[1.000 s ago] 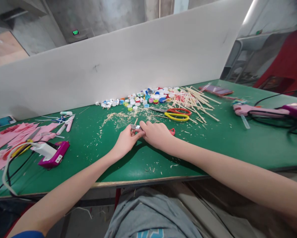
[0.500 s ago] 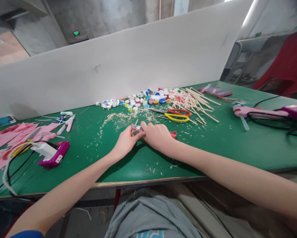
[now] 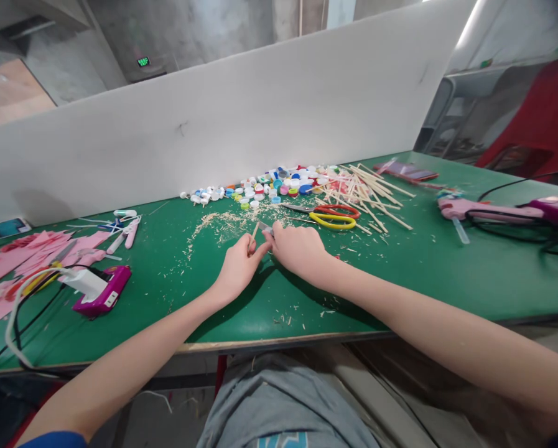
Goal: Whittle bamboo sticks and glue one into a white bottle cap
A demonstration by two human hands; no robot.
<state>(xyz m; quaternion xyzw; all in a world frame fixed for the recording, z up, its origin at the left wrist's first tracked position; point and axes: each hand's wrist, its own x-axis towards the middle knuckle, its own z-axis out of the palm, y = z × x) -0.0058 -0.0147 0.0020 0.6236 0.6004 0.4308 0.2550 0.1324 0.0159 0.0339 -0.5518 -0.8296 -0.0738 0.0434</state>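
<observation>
My left hand point(image 3: 239, 264) is closed around a thin wooden stick point(image 3: 255, 229), its tip poking up past the fingers. Just right of it, my right hand point(image 3: 297, 246) wraps around a utility knife, whose metal blade point(image 3: 264, 227) lies close beside the stick. The knife's handle is hidden in my fist. Both thumbs meet between the hands, above the green table point(image 3: 176, 292). Pale wood shavings point(image 3: 223, 225) are scattered beyond my hands. Yellow-and-red-handled scissors point(image 3: 332, 219) lie past my right hand.
Bottle caps point(image 3: 255, 188) are heaped along the white partition point(image 3: 241, 118), beside a pile of wooden sticks point(image 3: 376, 193). A purple power strip point(image 3: 104, 292) with cables and pink paper point(image 3: 36, 252) lie left. A pink glue gun point(image 3: 488, 210) rests right. Fingers show at the left edge.
My right hand has turned and shifted slightly up, and the blade now points more steeply beside the stick. The knife's red end no longer shows. Fingers have appeared at the left edge.
</observation>
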